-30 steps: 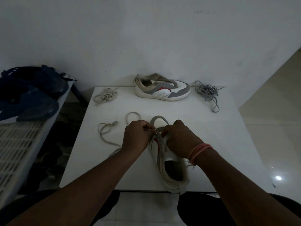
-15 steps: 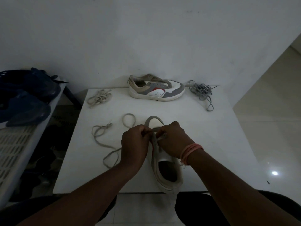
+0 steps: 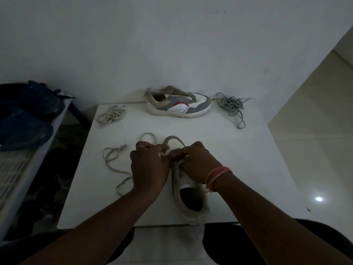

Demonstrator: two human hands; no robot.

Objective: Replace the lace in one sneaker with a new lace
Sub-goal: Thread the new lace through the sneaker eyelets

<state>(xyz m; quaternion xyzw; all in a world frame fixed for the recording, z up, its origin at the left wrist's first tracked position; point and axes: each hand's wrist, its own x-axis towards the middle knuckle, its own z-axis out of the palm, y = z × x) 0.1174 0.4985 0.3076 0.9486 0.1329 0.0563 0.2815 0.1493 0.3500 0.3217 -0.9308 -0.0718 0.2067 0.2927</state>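
A white and grey sneaker lies on the white table, heel toward me, toe away. My left hand and my right hand meet over its eyelet area, fingers curled. Each seems to pinch the beige lace at the eyelets. The lace trails in loops to the left on the table. My hands hide the eyelets.
A second sneaker lies on its side at the table's back edge. A grey lace bundle sits at the back right, a beige lace bundle at the back left. A rack with dark blue shoes stands on the left.
My hands stay at the sneaker's eyelets with small finger movements. The view has shifted slightly. The trailing lace has barely moved.
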